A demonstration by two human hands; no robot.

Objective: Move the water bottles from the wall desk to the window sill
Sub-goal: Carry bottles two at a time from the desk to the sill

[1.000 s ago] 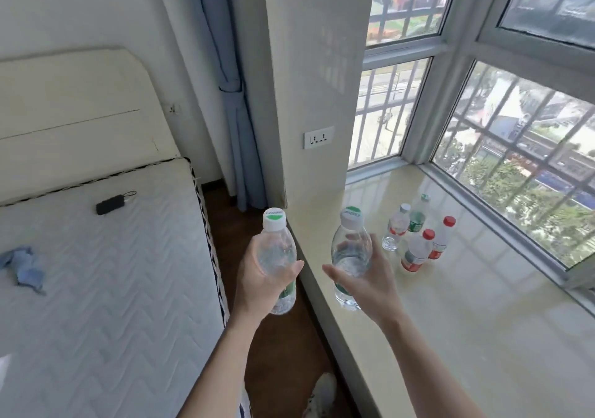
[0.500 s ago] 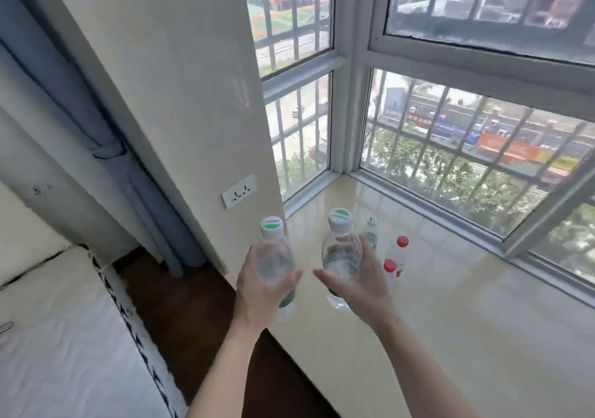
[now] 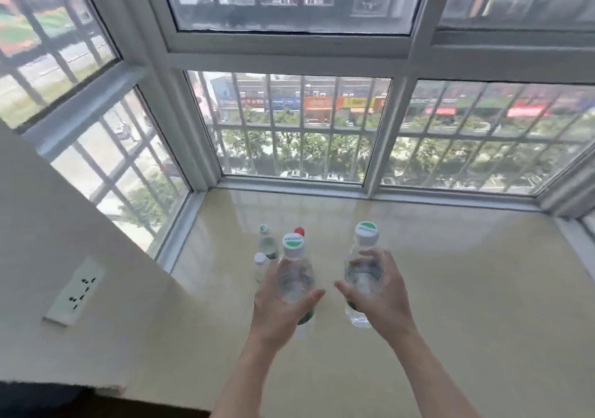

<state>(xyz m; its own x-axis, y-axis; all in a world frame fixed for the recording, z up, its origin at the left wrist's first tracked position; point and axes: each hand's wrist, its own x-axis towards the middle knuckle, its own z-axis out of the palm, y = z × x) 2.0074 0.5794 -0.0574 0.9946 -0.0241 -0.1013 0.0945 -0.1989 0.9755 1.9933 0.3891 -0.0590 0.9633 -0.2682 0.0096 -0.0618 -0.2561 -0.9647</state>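
Left fingers (image 3: 306, 300) are wrapped round the body of a clear plastic water bottle with a white, green-topped cap (image 3: 293, 243). The thumb is on the near face and the other fingers are mostly hidden behind the bottle. The left hand (image 3: 278, 311) grips it mid-body with the long axis close to vertical, cap up.

Landmark is the cluster of small clear bottles (image 3: 265, 247) standing on the glossy beige stone window sill (image 3: 467, 272). Three caps show there, green, white and red. Anything more is hidden behind the held bottle.

- Left-hand bottle: on the person's side of the cluster, just beside it and overlapping it in view.
- Right hand (image 3: 383, 301): right of the cluster. Its fingers (image 3: 368, 258) curl over the shoulder of a second clear bottle with the same white and green cap (image 3: 366, 232), thumb on the left flank. The axis is also near vertical, with the cap leaning slightly away from the person.
- Right-hand bottle: right of the cluster and clear of it, with bare sill under and beyond it.

I cannot tell whether either base is touching the sill yet.

My read:
- Both bottles are over the target, and the set-down is what remains.
- The left hand is the one nearer the cluster, so it has the tight clearance.
- It should go straight down, or shift toward the person, to avoid tipping the white-capped bottle.
- The right hand has free room.
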